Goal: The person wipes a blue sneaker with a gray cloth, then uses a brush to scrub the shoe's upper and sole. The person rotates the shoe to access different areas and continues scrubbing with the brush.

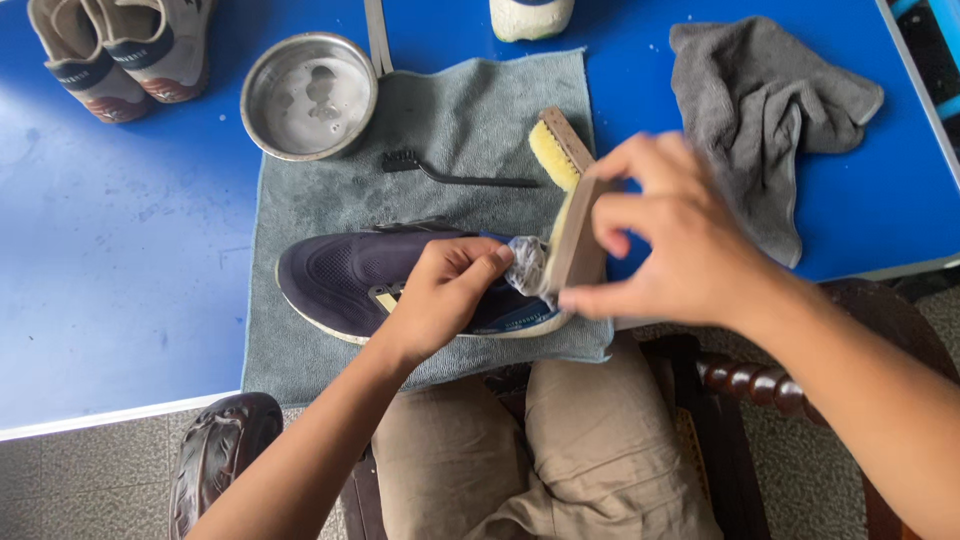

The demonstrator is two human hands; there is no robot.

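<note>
Surface: a blue table [120,250], smooth, faintly scuffed, with a pale front edge; below it a floor of speckled grey tiles [80,480]; the person sits at the near edge, legs in beige cloth, on a dark turned-wood chair [745,380].

Count, left to right: two worn beige shoes [120,50] at the far left corner, side by side; one dark shoe on the floor [215,455]; one round metal bowl [308,95], shallow, wet inside; one grey-green towel [440,120], napped, spread flat; one small black brush [455,175], thin-handled, lying on the towel; one navy sneaker [350,275], knit mesh upper, pale sole, lying on its side on the towel near the table's front edge; one white bottle base [530,15] at the far edge; one wooden brush with yellow bristles [565,200], block-shaped; one crumpled grey cloth [760,110], right of the towel.

Left hand [440,295]: rests on the sneaker's heel end; fingers curled, pinching a wad of pale crinkled material [525,265] at the heel opening.

Right hand [675,235]: fingers and thumb closed around the wooden brush's back, bristles turned toward the sneaker's heel; contact with the heel cannot be told.
</note>
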